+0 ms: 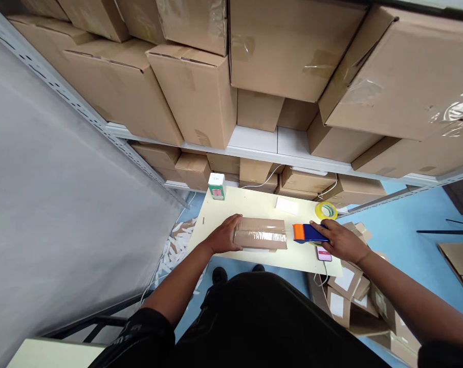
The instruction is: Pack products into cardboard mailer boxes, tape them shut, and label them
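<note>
A small cardboard box (260,233) with shiny clear tape along its top lies on the pale table (235,204). My left hand (227,235) grips the box's left end, thumb on the near side and fingers on the far side. Right of the box, my right hand (336,239) is closed round a blue and orange tape dispenser (310,232), which is apart from the box. A phone (324,253) with a lit screen and a cable lies just below the dispenser. Beyond the right hand sits a roll of yellow tape (326,210).
On the table stand a white and green box (216,186) and a flat white item (287,205). Shelves (254,138) packed with cartons rise behind. Labelled boxes (346,286) are piled at the right, and paper scraps (175,250) lie on the floor at the left.
</note>
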`<state>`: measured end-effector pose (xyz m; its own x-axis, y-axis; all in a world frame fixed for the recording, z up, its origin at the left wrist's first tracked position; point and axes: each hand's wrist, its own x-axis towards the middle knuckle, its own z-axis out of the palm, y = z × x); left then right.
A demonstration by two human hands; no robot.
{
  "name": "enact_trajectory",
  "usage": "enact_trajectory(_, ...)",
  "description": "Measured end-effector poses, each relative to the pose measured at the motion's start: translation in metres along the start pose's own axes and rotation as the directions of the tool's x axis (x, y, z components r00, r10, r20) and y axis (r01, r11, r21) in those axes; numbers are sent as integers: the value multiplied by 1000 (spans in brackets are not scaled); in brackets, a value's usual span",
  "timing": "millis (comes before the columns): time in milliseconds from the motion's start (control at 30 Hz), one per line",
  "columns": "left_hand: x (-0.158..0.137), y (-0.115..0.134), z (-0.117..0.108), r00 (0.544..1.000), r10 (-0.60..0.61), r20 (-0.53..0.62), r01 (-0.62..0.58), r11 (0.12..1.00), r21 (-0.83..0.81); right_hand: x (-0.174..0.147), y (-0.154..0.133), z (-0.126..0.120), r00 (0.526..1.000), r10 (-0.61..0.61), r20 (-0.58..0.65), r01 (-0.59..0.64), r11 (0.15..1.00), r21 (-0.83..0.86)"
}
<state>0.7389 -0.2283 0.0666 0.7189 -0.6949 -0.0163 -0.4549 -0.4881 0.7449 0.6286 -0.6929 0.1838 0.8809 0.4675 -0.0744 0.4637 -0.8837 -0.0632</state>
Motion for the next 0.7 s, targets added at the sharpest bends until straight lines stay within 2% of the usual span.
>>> enact_trajectory(200, 13, 10, 1, 997, 58, 45, -59, 998, 38, -14, 18, 5, 999, -6, 43, 8, 999, -36)
enact_trajectory(367, 14, 9, -1, 998, 51, 43, -54, 997, 63, -17, 29, 33, 998, 14, 60, -12, 999, -40)
enact_trajectory(600, 12, 5, 2, 999, 13, 41, -16, 997, 81, -4, 15, 78, 996, 47, 80, -50, 998, 26)
enact_trajectory(700, 11, 7, 2, 999, -6, 35, 4, 998, 59, 15, 8, 86, 985, 98, 145, -119, 982, 148)
